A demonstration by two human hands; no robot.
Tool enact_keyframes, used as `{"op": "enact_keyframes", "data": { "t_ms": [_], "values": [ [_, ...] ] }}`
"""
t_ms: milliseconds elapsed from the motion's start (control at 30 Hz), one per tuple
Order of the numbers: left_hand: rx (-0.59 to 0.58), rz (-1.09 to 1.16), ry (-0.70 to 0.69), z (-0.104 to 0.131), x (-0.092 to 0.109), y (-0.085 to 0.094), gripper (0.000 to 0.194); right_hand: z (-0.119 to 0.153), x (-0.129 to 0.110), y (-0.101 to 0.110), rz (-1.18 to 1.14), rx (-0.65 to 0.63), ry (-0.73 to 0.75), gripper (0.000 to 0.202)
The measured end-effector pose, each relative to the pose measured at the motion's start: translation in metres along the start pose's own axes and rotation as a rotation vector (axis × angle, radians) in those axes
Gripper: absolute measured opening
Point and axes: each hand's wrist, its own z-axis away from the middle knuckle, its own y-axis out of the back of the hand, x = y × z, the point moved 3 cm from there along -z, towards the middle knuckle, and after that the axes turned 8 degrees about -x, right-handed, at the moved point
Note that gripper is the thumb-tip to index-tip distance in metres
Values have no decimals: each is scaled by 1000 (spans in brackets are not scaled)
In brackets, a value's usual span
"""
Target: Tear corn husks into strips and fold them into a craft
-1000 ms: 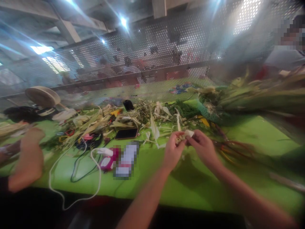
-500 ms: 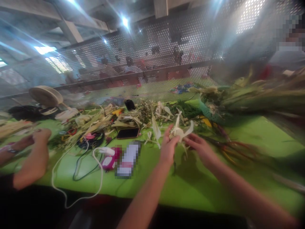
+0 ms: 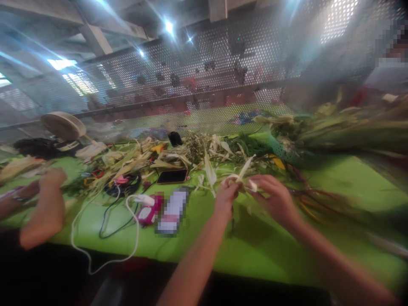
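My left hand [image 3: 227,196] is closed round the base of a pale corn husk flower [image 3: 245,168], above the green table [image 3: 255,255]. One long husk petal points up and to the right from it. My right hand [image 3: 270,193] pinches a pale petal on the flower's right side with its fingertips. A thin dark stem hangs below my left hand. Just behind my left hand, a loose husk leaf [image 3: 210,170] stands out from the pile.
Dried husks [image 3: 165,159] run along the table's back. Left of my hands are a dark phone [image 3: 172,177], a blurred-out phone [image 3: 172,211], a magenta power adapter [image 3: 149,212] and a white cable [image 3: 136,242]. A person's hands [image 3: 52,178] are at far left; a green basket [image 3: 280,148] is at back right.
The flower has tilted, and its long petal now leans right. My right hand has moved slightly up and in, and its fingers have closed on the right petal.
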Motion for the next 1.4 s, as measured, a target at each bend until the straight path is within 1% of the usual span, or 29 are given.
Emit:
{"op": "enact_keyframes", "data": {
  "t_ms": [67,133,233,300,400,500,567,700,800,867,1067,1233,1400],
  "values": [
    [7,9,12,-2,-2,1,28,-1,-5,0,100,-102,132,21],
    [-20,5,17,-4,-3,2,28,-1,-7,-1,156,-204,193,23],
    [-71,-37,16,-7,-4,4,28,-1,-6,-3,154,-295,176,28],
    [-79,-108,9,-8,-4,6,29,-1,-4,-3,126,-312,131,30],
    [-85,-210,-13,-7,-2,7,27,0,1,-5,165,-293,66,29],
    [-80,-271,-19,-2,0,3,23,0,6,-5,268,-217,-30,26],
    [-95,-287,-10,2,2,-1,23,0,10,-4,273,-160,-107,27],
    [-166,-322,-47,8,6,-10,30,0,17,-4,129,-128,-239,31],
    [-221,-347,-82,10,7,-13,30,1,22,-3,8,-100,-327,29],
    [-244,-352,-94,9,6,-14,29,2,24,-3,-23,-76,-367,28],
    [-291,-358,-115,6,-2,-13,26,7,18,0,30,56,-405,18],
    [-295,-328,-108,9,0,-16,29,7,13,0,92,39,-331,20],
    [-340,-375,-120,10,1,-18,33,8,14,1,75,84,-345,16]
  ]
}}
